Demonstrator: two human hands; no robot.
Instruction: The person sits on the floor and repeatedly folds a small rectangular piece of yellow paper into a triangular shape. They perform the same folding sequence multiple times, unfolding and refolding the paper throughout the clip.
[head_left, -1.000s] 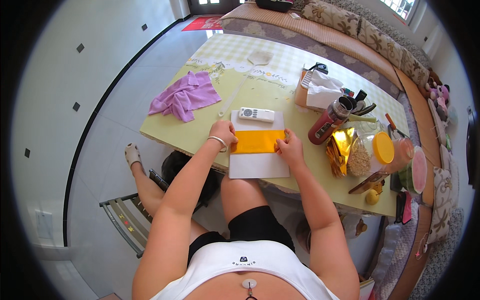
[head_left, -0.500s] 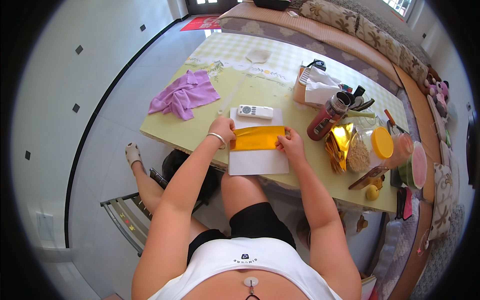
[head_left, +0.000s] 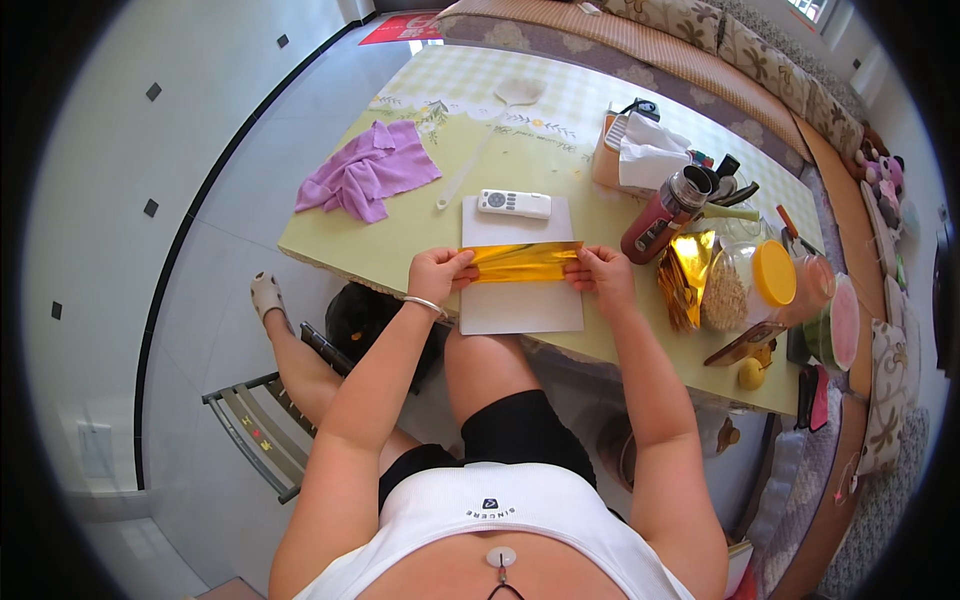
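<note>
A strip of shiny gold foil paper (head_left: 522,262) lies folded across a white sheet (head_left: 520,300) on the table. My left hand (head_left: 438,276) pinches the strip's left end, and a thin bracelet circles that wrist. My right hand (head_left: 598,274) pinches the right end. Both hands rest on the white sheet near the table's front edge. A white remote control (head_left: 513,204) sits on the sheet's far edge, just beyond the foil.
A purple cloth (head_left: 367,172) lies at the table's left. A red bottle (head_left: 662,218), more gold foil sheets (head_left: 688,272), a jar with an orange lid (head_left: 752,284) and a tissue box (head_left: 640,155) crowd the right. A white spoon (head_left: 492,128) lies further back. A sofa (head_left: 700,45) runs behind.
The gold foil has gone from a taller rectangle to a narrower strip, folded down between my hands. Both hands stay at its ends.
</note>
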